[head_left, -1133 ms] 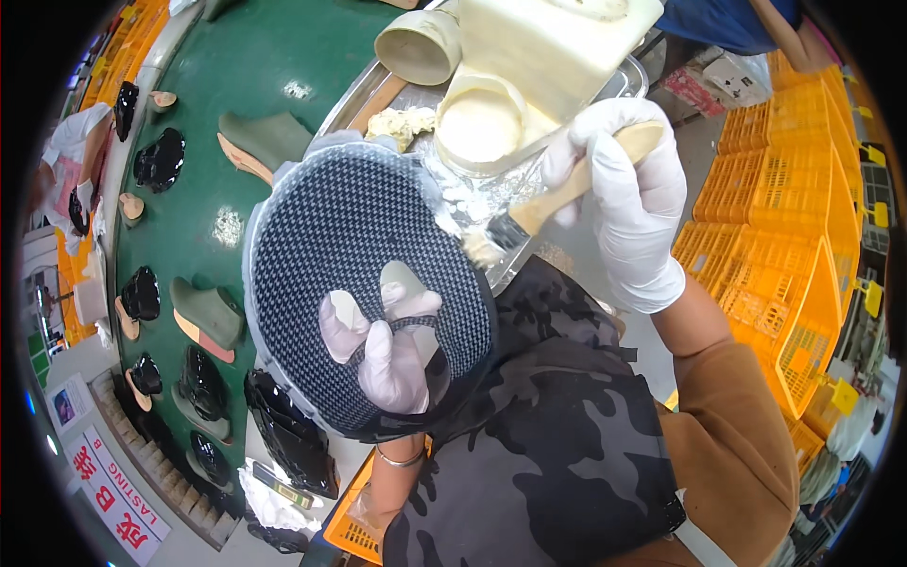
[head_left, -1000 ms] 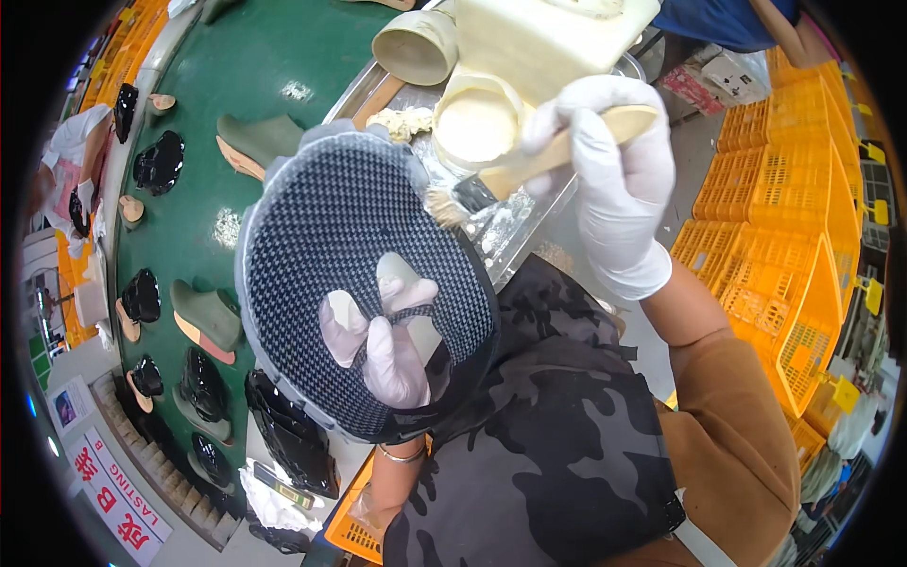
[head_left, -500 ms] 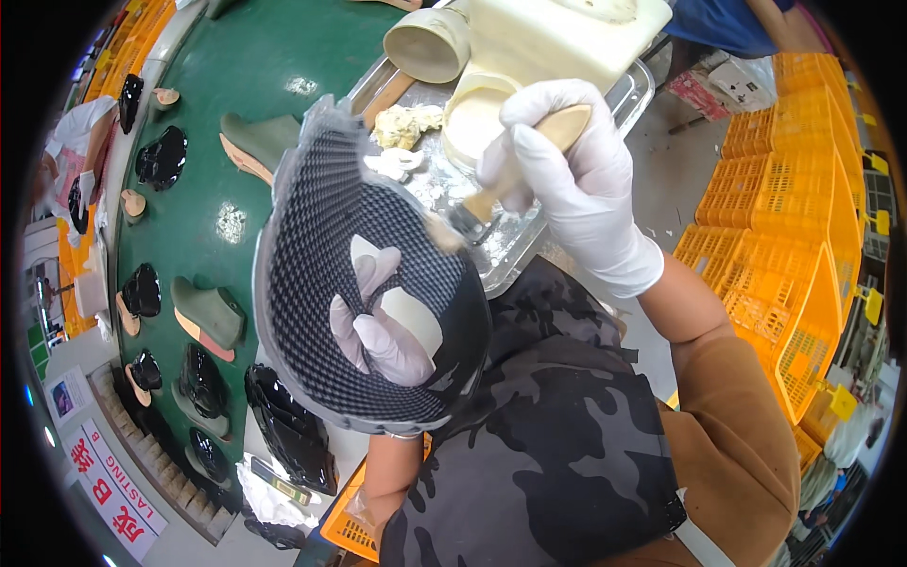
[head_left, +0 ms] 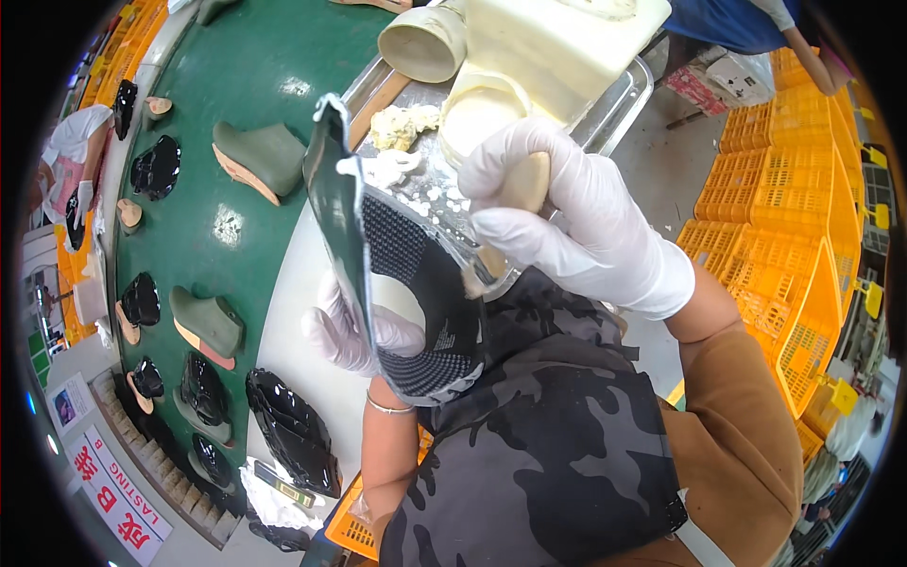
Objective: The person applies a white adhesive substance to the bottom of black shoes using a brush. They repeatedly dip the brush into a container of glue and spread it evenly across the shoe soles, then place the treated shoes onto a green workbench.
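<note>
My gloved left hand (head_left: 342, 331) grips a black shoe upper (head_left: 406, 250) with a dotted dark lining and a pale patch inside. The upper stands nearly edge-on, its whitish rim toward me, and some of my fingers show on the lining side. In my gloved right hand (head_left: 586, 222) is a brush (head_left: 525, 181) with a pale wooden handle; its bristles are at the right edge of the upper. Whether they touch it I cannot tell. Just beyond this hand stands a round cream pot (head_left: 480, 118) of white paste, in a metal tray (head_left: 619, 109).
The green conveyor (head_left: 260, 71) at left carries several olive shoe lasts (head_left: 269, 156) and glossy black uppers (head_left: 156, 168). More black uppers (head_left: 293, 425) lie near my left forearm. Orange crates (head_left: 765, 236) stack at right. A cream container (head_left: 539, 47) stands on the tray. Other people work nearby.
My left hand has turned the upper from open toward me to nearly edge-on. My right hand with the brush has come down and nearer to me.
</note>
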Tool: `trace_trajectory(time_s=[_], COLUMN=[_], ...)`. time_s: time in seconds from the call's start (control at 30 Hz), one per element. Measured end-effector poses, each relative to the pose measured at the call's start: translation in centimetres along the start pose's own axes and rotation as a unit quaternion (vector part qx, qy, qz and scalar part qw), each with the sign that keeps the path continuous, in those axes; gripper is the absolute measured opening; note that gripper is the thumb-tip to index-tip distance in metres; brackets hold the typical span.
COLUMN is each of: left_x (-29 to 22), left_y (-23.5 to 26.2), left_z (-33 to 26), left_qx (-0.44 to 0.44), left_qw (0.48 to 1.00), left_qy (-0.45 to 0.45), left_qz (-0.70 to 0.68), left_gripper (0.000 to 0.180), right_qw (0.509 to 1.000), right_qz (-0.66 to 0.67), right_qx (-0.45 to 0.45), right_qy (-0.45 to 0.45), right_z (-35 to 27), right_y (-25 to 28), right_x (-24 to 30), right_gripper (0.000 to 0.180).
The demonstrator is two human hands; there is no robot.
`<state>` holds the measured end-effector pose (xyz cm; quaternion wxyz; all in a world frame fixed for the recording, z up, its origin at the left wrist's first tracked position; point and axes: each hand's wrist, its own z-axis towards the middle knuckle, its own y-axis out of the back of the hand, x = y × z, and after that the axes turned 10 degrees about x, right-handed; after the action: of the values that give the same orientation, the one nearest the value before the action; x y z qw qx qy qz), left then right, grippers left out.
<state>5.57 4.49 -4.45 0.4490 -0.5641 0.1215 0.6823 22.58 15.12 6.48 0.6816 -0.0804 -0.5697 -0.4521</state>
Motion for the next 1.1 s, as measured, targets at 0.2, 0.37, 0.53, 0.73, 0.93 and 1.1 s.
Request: trace_trajectory(time_s=[0.2,0.37,0.53,0.73,0.93,1.1], left_x=[-1.4,-2.3,-2.6,0.1,-1.1,-2.0], left_y=[0.3,1.1,2.6,0.3,1.4,1.6], left_z=[0.3,0.6,0.5,2.5,1.6,1.2], left_qx=[0.085,0.033,0.063,0.019,0.05,0.062], left_qw=[0.994,0.982,0.997,0.934,0.966,0.978], left_qy=[-0.028,0.079,0.006,-0.353,-0.253,-0.197], left_qz=[0.066,-0.167,-0.039,0.047,0.012,0.036], left_gripper=[0.056,0.072,0.078,0.052,0.038,0.042], right_qw=[0.99,0.998,0.959,0.884,0.942,0.912], right_qz=[0.138,0.021,0.284,0.456,0.325,0.408], right_qx=[-0.019,0.06,-0.015,-0.012,-0.053,-0.023], right_qy=[0.015,0.014,-0.009,-0.102,-0.062,-0.045], right_z=[0.5,-0.1,-0.5,-1.8,-2.5,-2.3], right_y=[-0.5,-0.1,0.3,-0.2,-0.5,-0.8], right_x=[1.0,1.5,3.7,4.8,3.2,4.2], right_gripper=[0.024,0.032,0.03,0.037,0.019,0.012])
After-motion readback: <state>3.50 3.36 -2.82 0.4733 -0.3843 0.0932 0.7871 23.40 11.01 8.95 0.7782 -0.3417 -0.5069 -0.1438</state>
